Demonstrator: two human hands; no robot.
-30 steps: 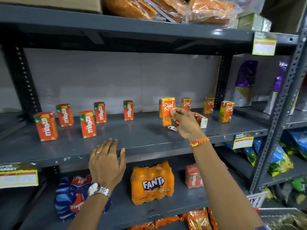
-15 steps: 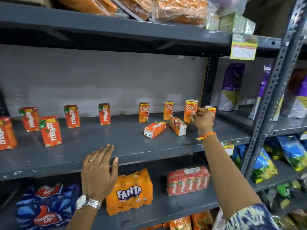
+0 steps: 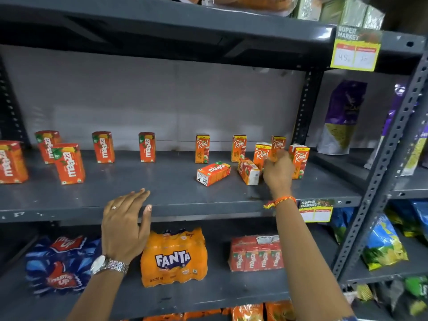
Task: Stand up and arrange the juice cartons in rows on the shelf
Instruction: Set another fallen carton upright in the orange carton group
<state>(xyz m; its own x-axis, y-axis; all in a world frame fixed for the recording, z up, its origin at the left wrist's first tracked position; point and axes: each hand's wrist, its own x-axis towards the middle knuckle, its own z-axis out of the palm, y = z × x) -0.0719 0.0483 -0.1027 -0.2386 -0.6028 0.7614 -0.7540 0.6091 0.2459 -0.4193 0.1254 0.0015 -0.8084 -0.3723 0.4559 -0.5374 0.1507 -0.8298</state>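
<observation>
1. The right hand (image 3: 278, 172) covers the lower part of two upright Real cartons (image 3: 262, 152); whether its fingers grip either cannot be told.
2. The leftmost Maaza carton (image 3: 11, 162) is cut off by the frame's left edge.
3. Figures on the price tag (image 3: 355, 50) are too blurred to read.

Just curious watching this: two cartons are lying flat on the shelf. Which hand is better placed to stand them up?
Probably the right hand: it hovers beside the tipped cartons. The left hand rests at the shelf edge.
</observation>
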